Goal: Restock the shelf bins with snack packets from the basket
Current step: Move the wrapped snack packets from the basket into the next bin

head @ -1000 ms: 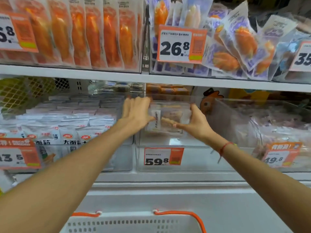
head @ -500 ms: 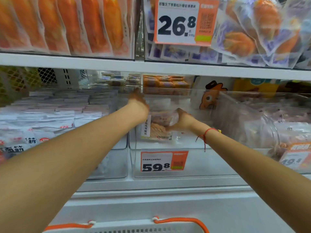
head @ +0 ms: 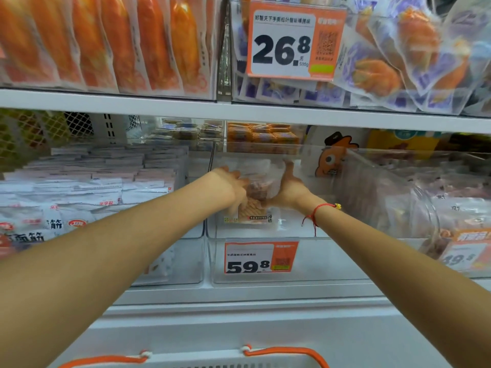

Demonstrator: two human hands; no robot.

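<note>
In the middle of the frame both hands reach into a clear shelf bin (head: pixel 265 277) with a 59.8 price tag (head: pixel 260 257) on its front. The left hand (head: pixel 231 185) and right hand (head: pixel 288 189) hold a snack packet (head: pixel 256 192) between them, fingers curled on its sides, above another packet lying in the bin. White packets (head: pixel 87 189) fill the bin at left. The upper shelf (head: pixel 159 104) carries orange packs (head: pixel 106 41) and a 26.8 tag (head: pixel 292 41). A basket (head: pixel 191 361) with orange handles sits at the bottom edge.
</note>
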